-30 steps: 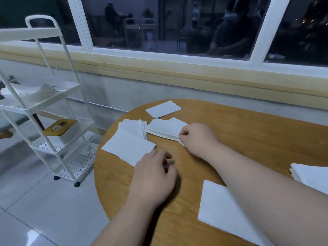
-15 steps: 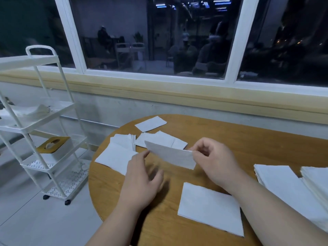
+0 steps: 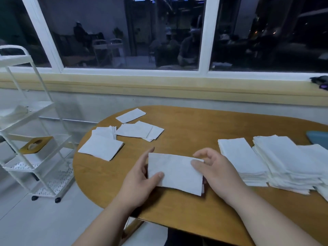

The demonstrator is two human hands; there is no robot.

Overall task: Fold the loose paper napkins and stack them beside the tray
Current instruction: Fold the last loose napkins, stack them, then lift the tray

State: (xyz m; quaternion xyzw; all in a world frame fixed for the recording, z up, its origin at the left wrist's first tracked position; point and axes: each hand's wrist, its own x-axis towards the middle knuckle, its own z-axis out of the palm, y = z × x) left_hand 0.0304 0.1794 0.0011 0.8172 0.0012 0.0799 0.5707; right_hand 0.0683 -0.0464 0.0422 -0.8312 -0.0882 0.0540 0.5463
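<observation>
Lowered and levelled since the earlier frame, the white paper napkin [image 3: 174, 173] is now held flat just over the near part of the wooden table [image 3: 195, 125]. Its left edge is pinched by the left hand [image 3: 140, 181], with the thumb on top and the fingers behind. Its right edge is pinned under the thumb of the right hand [image 3: 216, 171], whose other fingers are loosely curled above the far corner. Both ends are gripped, it is judged, so that the edges can be matched for a fold. Loose napkins [image 3: 101, 148] are left at the far left as supply, well apart from the folded stacks [image 3: 243, 157] kept on the right, near a blue-grey object [image 3: 317, 137] that may be the tray.
</observation>
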